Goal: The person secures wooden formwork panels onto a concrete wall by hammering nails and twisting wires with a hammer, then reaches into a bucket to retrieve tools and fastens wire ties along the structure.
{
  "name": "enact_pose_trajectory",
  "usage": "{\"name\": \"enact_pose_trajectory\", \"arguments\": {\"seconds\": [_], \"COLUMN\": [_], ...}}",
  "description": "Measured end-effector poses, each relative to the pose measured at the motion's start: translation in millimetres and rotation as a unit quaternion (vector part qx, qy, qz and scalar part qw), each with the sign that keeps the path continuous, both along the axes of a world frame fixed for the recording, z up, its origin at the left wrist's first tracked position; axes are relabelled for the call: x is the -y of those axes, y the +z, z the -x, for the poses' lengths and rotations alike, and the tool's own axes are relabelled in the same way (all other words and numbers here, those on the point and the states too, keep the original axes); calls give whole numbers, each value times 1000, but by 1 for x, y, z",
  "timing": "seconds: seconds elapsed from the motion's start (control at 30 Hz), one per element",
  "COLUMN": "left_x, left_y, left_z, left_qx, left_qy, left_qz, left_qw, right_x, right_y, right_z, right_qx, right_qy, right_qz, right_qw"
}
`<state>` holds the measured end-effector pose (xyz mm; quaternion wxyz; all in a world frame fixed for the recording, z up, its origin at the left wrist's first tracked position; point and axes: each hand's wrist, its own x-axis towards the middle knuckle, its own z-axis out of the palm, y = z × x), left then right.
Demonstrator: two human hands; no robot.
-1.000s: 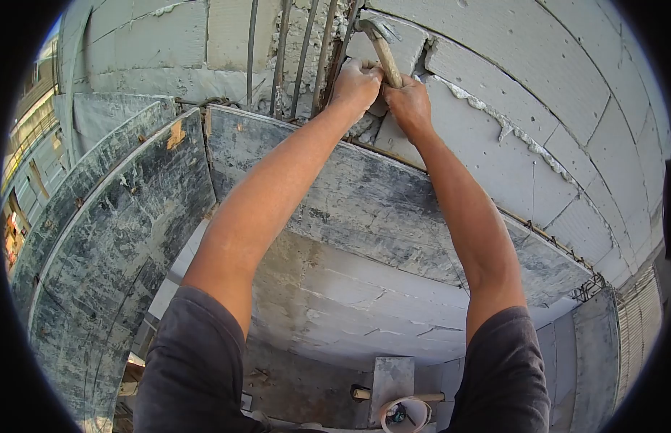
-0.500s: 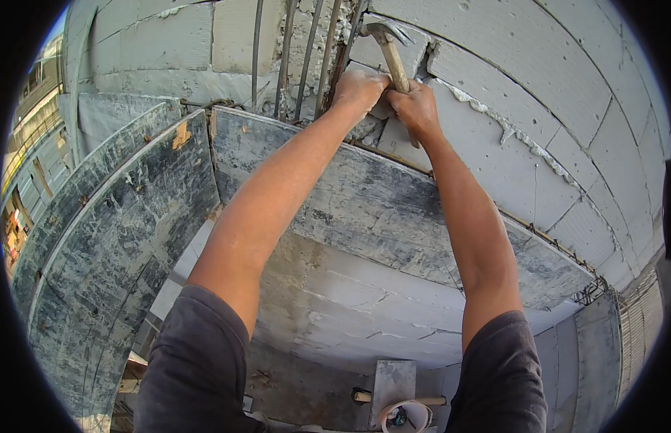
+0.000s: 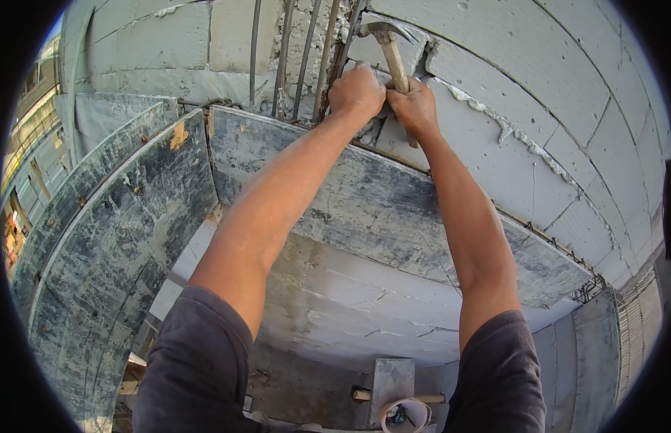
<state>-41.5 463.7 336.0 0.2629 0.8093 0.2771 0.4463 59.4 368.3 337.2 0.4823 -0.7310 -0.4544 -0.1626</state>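
My right hand (image 3: 413,107) is wrapped around the wooden handle of a claw hammer (image 3: 394,63). The hammer head points up, in front of the block wall, and the handle's lower end shows below my fist. My left hand (image 3: 357,92) is closed beside it, close to the hammer handle and the steel rebars (image 3: 305,61). Whatever my left fingers hold is hidden by the hand. Just below both hands runs the top edge of a dark, stained formwork panel (image 3: 393,191).
Light grey blocks (image 3: 508,101) with rough mortar joints form the wall ahead. More formwork panels (image 3: 126,216) stand at left. Tied wire and rebar (image 3: 589,290) stick out at the panel's right end. Far below are a bucket (image 3: 422,413) and a board (image 3: 393,382).
My left hand has turned and shifted slightly left, with its knuckles now raised higher. My right hand and the hammer stay in nearly the same place.
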Motion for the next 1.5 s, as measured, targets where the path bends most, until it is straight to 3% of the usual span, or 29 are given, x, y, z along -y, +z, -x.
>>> {"name": "enact_pose_trajectory", "arguments": {"seconds": [0.1, 0.27, 0.57, 0.67, 0.77, 0.87, 0.97, 1.07, 1.17, 1.23, 1.27, 1.37, 1.5], "left_x": [2, 0, -7, -27, -11, -1, -15, -25, -21, -16, -15, -11, 4], "left_y": [-1, -10, -19, -25, -5, 0, -5, -13, -22, -20, -19, -25, -23], "left_z": [2, 1, -1, -16, 14, 20, 5, -6, -6, -2, -2, -6, -3], "left_qx": [-8, 21, 51, 127, 135, 212, 186, 104, 143, 42, -10, -36, -67], "left_qy": [8, 22, -66, -232, -374, -369, -354, -369, -332, -151, -54, 14, 26], "left_qz": [-37, -96, -127, 0, 272, 410, 450, 351, 171, -49, -159, -270, -265], "left_qw": [999, 995, 988, 964, 876, 807, 799, 854, 917, 986, 986, 962, 962], "right_x": [0, 4, 9, 7, 11, 12, 11, 10, 8, 9, 10, 9, 10], "right_y": [-3, 1, 10, 11, 11, 12, 11, 11, 8, 8, 7, 5, 2], "right_z": [1, 5, 1, 0, 1, 5, 6, 3, 2, 4, 4, 2, 4], "right_qx": [-1, -33, -75, -89, -87, -89, -89, -95, -92, -78, -70, -48, -50], "right_qy": [55, 80, 122, 124, 127, 127, 132, 132, 135, 134, 133, 133, 135], "right_qz": [-41, 1, 68, 82, 87, 85, 80, 86, 76, 69, 68, 56, 11], "right_qw": [998, 996, 987, 985, 984, 984, 984, 983, 984, 985, 986, 988, 990]}}
